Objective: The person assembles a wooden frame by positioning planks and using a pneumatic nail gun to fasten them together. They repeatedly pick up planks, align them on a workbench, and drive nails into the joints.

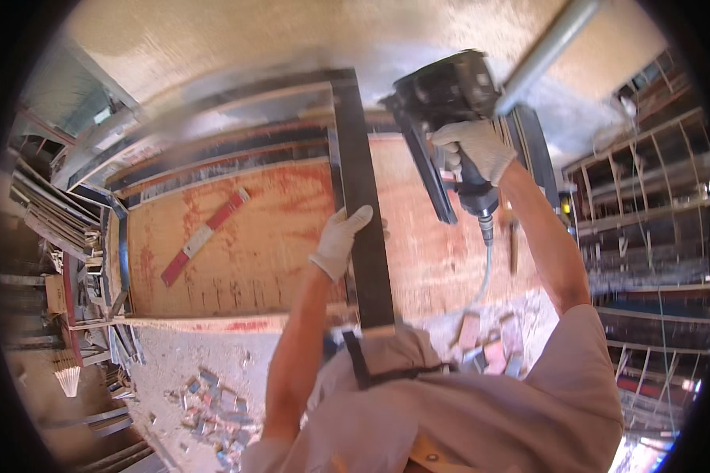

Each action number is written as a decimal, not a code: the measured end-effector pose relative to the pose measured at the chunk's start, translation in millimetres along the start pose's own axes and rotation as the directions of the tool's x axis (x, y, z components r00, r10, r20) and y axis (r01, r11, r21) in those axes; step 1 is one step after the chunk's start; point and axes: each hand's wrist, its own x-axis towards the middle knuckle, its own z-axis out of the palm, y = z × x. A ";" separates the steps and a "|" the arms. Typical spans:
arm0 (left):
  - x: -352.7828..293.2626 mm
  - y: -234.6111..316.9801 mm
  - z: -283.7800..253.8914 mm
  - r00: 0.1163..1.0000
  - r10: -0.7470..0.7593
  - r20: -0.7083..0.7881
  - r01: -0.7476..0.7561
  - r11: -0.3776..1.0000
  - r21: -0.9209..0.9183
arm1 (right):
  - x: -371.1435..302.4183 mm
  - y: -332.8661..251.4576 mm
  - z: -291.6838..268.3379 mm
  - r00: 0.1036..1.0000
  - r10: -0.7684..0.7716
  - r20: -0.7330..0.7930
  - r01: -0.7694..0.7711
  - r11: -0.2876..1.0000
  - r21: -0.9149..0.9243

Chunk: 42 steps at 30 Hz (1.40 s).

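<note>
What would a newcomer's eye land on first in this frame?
First, the bulky black pneumatic nail gun at upper centre, gripped by the gloved right hand, its air hose trailing down. Beside it, the gloved left hand rests on a long dark flat strip lying across the reddish plywood workbench. A red and white bar lies on the bench's left part.

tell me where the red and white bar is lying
In the head view the red and white bar lies slanted on the wooden bench, left of the left hand.
</note>
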 end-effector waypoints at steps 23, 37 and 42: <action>-93.8 -79.2 -11.6 0.871 -0.002 0.491 0.044 0.996 -0.074 | -361.7 365.1 291.5 0.769 -0.222 -0.599 0.534 0.739 0.412; -102.3 -79.8 -5.3 0.823 0.048 0.567 -0.044 0.999 -0.021 | -305.1 393.1 330.7 0.790 -0.299 -0.535 0.542 0.748 0.383; -102.2 -78.7 -5.2 0.807 0.031 0.590 -0.023 1.000 -0.021 | -297.9 394.8 331.2 0.789 -0.306 -0.533 0.543 0.752 0.374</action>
